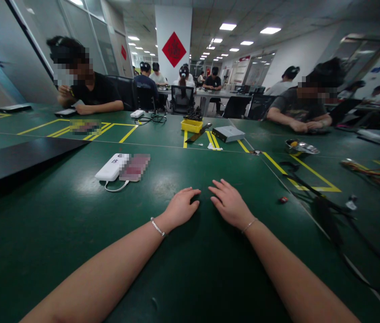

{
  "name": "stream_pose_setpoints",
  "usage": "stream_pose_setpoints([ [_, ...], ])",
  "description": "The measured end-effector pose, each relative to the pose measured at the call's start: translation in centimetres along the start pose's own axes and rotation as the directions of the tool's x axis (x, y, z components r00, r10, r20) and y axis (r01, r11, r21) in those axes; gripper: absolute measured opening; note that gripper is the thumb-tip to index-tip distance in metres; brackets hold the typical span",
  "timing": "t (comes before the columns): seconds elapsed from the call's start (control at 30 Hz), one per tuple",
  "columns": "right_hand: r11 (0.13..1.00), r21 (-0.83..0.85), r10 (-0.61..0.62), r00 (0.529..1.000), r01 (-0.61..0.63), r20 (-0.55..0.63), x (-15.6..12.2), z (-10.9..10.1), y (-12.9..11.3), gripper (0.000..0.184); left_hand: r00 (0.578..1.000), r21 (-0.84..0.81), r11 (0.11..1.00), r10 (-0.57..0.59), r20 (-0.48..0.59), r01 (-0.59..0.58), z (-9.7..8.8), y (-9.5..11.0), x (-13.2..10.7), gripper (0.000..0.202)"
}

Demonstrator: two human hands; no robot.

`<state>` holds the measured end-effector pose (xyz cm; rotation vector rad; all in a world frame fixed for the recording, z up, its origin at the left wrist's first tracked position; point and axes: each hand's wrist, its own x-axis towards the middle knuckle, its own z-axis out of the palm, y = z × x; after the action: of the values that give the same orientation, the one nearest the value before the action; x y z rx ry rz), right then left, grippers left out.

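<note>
My left hand rests palm down on the green table, fingers stretched out and nothing in it. Just to its right, my right hand lies the same way, its fingers spread and holding nothing. A small gap separates the two hands. Beyond my left hand, to the left, a white power bank lies flat with a short white cable looping from it. Touching its right side is a flat, phone-sized thing, blurred by pixelation.
A yellow bin of black parts and a grey box stand ahead. Black cables run down the right, near a small red piece and a metal dish. A black panel lies left. Two people sit across the table.
</note>
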<state>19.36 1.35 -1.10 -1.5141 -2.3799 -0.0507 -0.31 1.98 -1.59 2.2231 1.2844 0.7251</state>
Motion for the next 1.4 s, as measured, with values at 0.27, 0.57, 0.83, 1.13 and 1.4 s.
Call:
stream_pose_setpoints([
  [0.27, 0.999, 0.041, -0.013, 0.99, 0.008, 0.139, 0.1, -0.6, -0.5, 0.042, 0.999, 0.023, 0.999, 0.021, 0.038, -0.022, 0.3, -0.3, 0.0, 0.036],
  [0.57, 0.657, -0.221, 0.689, 0.693, -0.721, -0.214, -3.7, -4.6, 12.3, 0.038, 0.997, 0.053, 0.999, 0.008, 0.077, -0.012, -0.2, 0.1, -0.2, 0.035],
  [0.83, 0.529, -0.167, 0.838, 0.543, -0.832, -0.051, -5.1, -3.6, 15.4, 0.041, 0.997, 0.009, 1.0, 0.014, 0.07, -0.015, -0.1, -0.2, -0.1, 0.032],
  [1.13, 0.551, -0.143, 0.818, 0.566, -0.822, -0.105, -4.9, -3.6, 14.9, 0.036, 0.998, -0.027, 0.999, 0.022, 0.055, -0.021, -0.1, -0.2, -0.2, 0.027],
  [1.4, 0.511, -0.088, 0.845, 0.519, -0.855, -0.129, -4.9, -3.8, 14.0, 0.038, 0.998, -0.02, 0.999, 0.025, 0.06, -0.024, -0.1, 0.0, -0.1, 0.027],
])
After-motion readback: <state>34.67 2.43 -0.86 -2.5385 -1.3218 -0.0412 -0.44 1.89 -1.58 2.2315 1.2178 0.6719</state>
